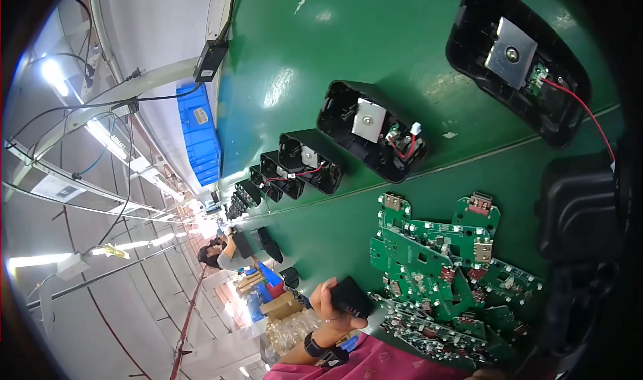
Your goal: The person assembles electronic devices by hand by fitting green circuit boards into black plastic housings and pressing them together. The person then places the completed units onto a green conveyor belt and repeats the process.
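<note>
Standing here, I am seeing the left hand (333, 321) closing its fingers around a small black piece (351, 298), with a dark watch (313, 345) circling the wrist and a pink garment (378, 361) filling the lower edge. The right hand is not showing, so I cannot tell what it is doing. The black piece is sitting in that grasp just left of a loose heap of green circuit boards (425, 256), which are overlapping at odd angles on the green tabletop (281, 38). Beyond the heap, open black shells (341, 115) are standing in a row, the nearer ones showing a metal plate (512, 53) screwed inside, and a red wire (588, 108) is trailing from the closest. As I am judging it, the step in hand is the handling of this one piece, with the boards lying untouched by the left hand. The next move is probably calling for a secure grip, a clear view of the piece's hidden side, and care to avoid knocking the heap.
</note>
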Available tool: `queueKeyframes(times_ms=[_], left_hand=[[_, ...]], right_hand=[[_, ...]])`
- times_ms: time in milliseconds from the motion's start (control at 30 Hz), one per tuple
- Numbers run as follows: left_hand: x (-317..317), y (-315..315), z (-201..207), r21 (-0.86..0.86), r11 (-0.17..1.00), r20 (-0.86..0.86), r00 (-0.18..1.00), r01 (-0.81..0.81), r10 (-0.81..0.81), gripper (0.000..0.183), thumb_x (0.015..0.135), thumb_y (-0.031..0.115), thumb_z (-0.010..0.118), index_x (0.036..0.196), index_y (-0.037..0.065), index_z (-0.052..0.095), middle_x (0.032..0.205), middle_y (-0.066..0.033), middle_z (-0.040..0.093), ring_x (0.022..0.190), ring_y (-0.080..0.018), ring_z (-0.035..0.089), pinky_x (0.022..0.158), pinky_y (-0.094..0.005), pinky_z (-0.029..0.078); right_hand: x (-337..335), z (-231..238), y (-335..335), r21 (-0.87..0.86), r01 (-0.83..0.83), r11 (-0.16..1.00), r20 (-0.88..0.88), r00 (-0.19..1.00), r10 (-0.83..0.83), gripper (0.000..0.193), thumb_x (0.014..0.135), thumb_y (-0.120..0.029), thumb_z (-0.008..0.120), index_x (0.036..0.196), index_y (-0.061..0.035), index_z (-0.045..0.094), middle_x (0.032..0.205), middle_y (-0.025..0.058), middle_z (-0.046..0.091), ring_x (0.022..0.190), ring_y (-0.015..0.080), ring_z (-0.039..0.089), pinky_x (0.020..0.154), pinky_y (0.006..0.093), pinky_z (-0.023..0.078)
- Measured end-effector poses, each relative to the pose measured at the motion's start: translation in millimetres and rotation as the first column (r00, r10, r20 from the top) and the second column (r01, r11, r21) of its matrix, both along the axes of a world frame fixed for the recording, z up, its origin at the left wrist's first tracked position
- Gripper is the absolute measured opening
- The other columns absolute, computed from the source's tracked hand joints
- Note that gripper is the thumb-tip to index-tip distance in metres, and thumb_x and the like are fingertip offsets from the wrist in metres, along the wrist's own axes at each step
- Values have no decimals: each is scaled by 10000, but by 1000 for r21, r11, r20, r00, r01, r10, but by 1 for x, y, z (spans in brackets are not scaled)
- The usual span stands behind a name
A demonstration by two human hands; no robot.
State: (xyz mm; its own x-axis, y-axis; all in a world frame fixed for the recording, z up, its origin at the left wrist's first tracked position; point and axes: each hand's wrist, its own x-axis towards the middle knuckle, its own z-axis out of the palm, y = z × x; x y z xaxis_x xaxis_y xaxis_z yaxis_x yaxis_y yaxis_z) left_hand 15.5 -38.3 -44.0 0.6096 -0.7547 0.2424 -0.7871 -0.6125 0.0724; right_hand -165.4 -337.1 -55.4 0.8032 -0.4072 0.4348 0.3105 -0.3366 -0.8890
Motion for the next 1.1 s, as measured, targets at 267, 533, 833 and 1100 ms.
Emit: queueKeyframes(times_ms=[267,533,833,1100], left_hand=[[1,-22,5,120,992,4,999,34,-35,1092,847,768,509,1498,-76,275,1320,-252,484,1114,-344,526,949,-450,427],[7,-39,-9,-36,997,-42,997,65,-66,1018,813,721,621,1464,-32,409,1356,-244,457,1124,-350,538,882,-443,496],[18,-35,17,-379,924,-226,973,-47,-43,613,842,303,725,1366,29,564,1313,-187,506,985,-289,639,805,-343,564],[8,-20,2,-512,299,-736,233,-805,-635,598,882,129,678,1433,56,459,1361,-125,489,993,-250,623,740,-340,572]], right_hand=[[-6,-18,-11,-269,3,963,116,993,29,206,894,-192,684,978,-4,695,728,77,624,627,222,595,643,389,544],[-15,4,9,-127,-28,991,-217,976,0,127,782,-98,706,858,-2,670,664,82,576,545,257,567,514,357,479],[57,81,42,-510,-27,860,-225,969,-103,118,810,-146,676,875,-76,607,748,35,530,659,169,601,544,296,492],[175,72,32,-661,130,739,-482,681,-551,329,872,-226,704,1116,-42,580,1017,145,569,910,323,644,672,416,561]])
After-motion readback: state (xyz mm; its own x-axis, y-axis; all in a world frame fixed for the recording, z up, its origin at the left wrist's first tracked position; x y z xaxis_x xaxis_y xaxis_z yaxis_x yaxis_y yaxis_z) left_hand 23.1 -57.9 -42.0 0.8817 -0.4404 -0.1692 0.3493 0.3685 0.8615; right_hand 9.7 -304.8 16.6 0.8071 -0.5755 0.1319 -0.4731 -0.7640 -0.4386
